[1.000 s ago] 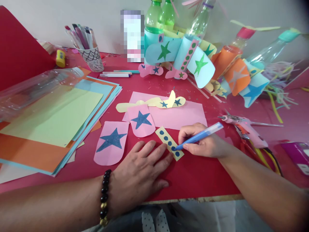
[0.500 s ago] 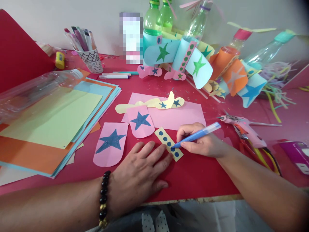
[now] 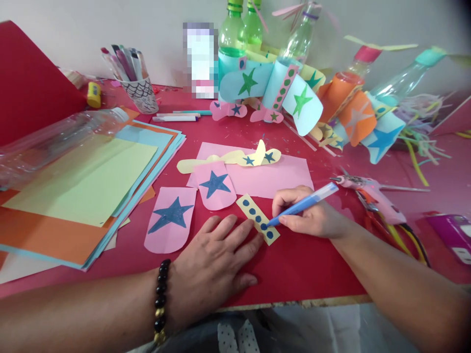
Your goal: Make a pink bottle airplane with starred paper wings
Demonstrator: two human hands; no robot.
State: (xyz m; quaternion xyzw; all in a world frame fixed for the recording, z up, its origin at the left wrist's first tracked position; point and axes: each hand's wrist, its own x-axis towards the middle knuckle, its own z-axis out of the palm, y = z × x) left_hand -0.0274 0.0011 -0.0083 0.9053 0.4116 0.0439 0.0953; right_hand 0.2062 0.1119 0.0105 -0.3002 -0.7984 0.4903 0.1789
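My right hand [image 3: 311,213] grips a blue felt-tip pen [image 3: 300,203], its tip touching a dark blue dot near the lower end of a pale yellow paper strip [image 3: 251,212]. Several such dots run along the strip. Flat on the red table lies my left hand [image 3: 221,257], fingers stretched out, two fingertips pressing the strip's left edge. Left of the strip are two pink rounded paper pieces, one nearer [image 3: 170,220] and one farther [image 3: 215,186], each with a blue star. Behind them, yellow paper cutouts [image 3: 235,158] with small stars rest on a pink sheet [image 3: 283,176].
Coloured paper sheets [image 3: 88,171] and a clear plastic bottle [image 3: 66,142] lie at left. A cup of pens [image 3: 140,93] stands behind. Decorated bottle planes [image 3: 272,88] line the back. At right are a pink glue gun [image 3: 371,191] and a purple box [image 3: 451,233].
The pen and my right hand have shifted very slightly to the right, with the tip still on the same dot. My left hand stays on the strip.
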